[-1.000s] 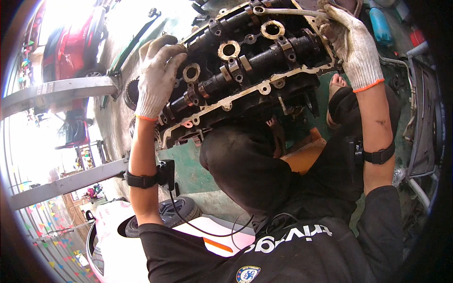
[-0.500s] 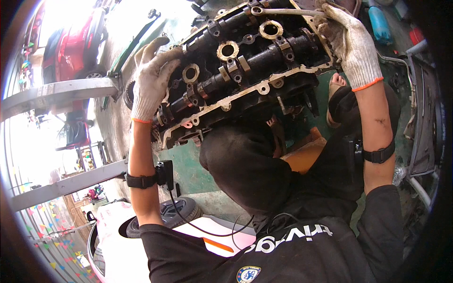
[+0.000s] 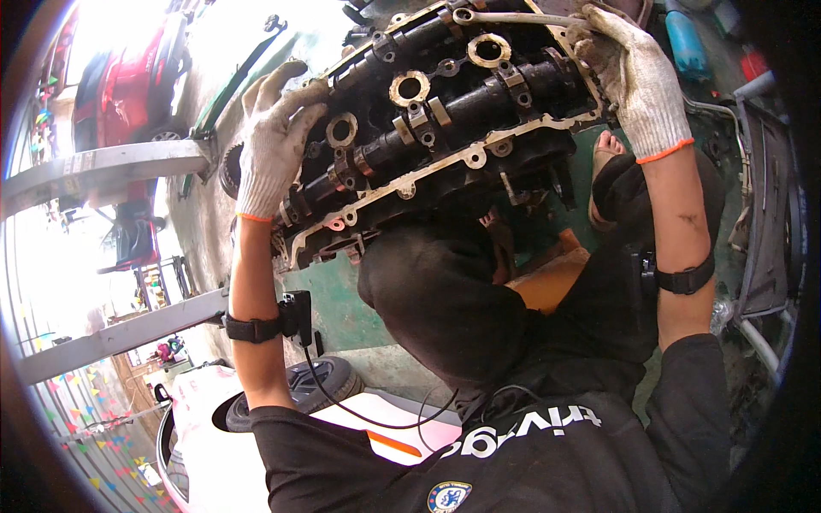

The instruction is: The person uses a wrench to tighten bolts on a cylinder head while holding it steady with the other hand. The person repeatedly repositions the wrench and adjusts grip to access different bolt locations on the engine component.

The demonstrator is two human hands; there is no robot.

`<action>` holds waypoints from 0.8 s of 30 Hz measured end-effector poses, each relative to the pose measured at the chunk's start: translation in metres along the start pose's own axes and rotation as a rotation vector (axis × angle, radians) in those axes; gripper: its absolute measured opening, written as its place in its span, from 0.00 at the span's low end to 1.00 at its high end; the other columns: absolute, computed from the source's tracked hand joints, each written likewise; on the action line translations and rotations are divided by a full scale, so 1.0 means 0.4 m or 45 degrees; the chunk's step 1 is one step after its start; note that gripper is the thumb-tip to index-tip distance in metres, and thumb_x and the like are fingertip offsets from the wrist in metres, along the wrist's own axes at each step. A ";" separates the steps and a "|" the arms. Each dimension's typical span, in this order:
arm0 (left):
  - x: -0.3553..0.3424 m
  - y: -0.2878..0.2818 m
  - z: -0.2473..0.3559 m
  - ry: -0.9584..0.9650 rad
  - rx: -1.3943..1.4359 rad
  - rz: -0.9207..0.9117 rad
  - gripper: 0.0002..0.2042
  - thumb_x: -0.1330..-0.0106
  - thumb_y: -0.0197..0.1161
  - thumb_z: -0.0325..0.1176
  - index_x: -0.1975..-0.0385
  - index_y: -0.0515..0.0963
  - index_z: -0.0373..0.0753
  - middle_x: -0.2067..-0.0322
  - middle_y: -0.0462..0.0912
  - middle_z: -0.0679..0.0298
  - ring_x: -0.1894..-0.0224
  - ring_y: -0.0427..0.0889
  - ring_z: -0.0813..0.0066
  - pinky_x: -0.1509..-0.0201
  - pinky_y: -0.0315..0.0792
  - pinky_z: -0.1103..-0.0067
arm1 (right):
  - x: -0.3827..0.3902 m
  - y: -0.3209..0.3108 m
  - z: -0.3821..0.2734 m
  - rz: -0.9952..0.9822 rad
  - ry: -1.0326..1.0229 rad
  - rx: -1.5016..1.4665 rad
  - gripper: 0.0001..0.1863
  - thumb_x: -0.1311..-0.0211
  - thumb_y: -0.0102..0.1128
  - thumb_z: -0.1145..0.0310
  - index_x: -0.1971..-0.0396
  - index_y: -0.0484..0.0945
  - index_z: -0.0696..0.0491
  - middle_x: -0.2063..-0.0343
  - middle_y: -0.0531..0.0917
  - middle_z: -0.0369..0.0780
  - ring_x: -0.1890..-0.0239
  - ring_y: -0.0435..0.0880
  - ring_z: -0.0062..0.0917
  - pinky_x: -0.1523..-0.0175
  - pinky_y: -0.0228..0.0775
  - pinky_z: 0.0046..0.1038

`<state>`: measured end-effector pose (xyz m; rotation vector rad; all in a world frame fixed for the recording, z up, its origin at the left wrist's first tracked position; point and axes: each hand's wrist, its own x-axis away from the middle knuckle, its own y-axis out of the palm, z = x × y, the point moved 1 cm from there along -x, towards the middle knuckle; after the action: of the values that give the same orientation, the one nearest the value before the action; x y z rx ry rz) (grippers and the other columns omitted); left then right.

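Note:
A black engine cylinder head [image 3: 462, 111] with pale edges, camshafts and several round openings lies tilted across the upper middle. At its left end, my left hand [image 3: 274, 141], in a soiled white glove, grips it with bent fingers partly spread over the edge. My gloved right hand [image 3: 637, 85] holds the end of a long metal wrench [image 3: 522, 20] at the upper right corner. The wrench's ring end sits on the upper part of the head.
Grey metal beams [image 3: 103, 171] cross the left side, beyond which stands a red car [image 3: 128, 94]. A white car part [image 3: 205, 427] and a tyre [image 3: 316, 385] are at lower left. A blue bottle [image 3: 687, 43] and grey metal frame [image 3: 765, 231] are at right; my legs are below the head.
My left hand has shifted slightly left, its fingers a little more spread. The cylinder head has shifted very slightly left. My right hand stays on the wrench.

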<state>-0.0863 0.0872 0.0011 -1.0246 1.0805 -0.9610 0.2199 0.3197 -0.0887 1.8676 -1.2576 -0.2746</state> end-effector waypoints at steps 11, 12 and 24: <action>0.005 -0.003 0.022 0.023 -0.274 0.088 0.11 0.33 0.67 0.33 0.53 0.88 0.46 0.39 0.77 0.59 0.33 0.68 0.56 0.29 0.65 0.63 | 0.009 0.005 -0.003 0.037 -0.010 0.081 0.04 0.31 0.57 0.75 0.62 0.79 0.59 0.71 0.83 0.40 0.70 0.83 0.27 0.67 0.76 0.25; 0.007 -0.006 0.020 0.039 -0.288 0.075 0.12 0.33 0.67 0.32 0.50 0.87 0.47 0.37 0.76 0.59 0.31 0.66 0.56 0.28 0.64 0.63 | 0.009 0.006 -0.004 0.064 -0.010 0.076 0.04 0.31 0.57 0.75 0.62 0.79 0.59 0.71 0.83 0.41 0.70 0.83 0.27 0.66 0.77 0.25; -0.010 -0.026 -0.024 -0.025 0.105 -0.127 0.16 0.35 0.70 0.31 0.47 0.87 0.48 0.28 0.68 0.57 0.24 0.60 0.56 0.22 0.59 0.62 | 0.016 0.005 -0.006 0.078 0.004 0.190 0.05 0.29 0.56 0.73 0.61 0.79 0.58 0.72 0.84 0.41 0.73 0.82 0.27 0.68 0.76 0.26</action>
<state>-0.0976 0.0868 0.0105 -1.0258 0.9734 -1.0649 0.2229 0.3153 -0.0841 1.9495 -1.3626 -0.1486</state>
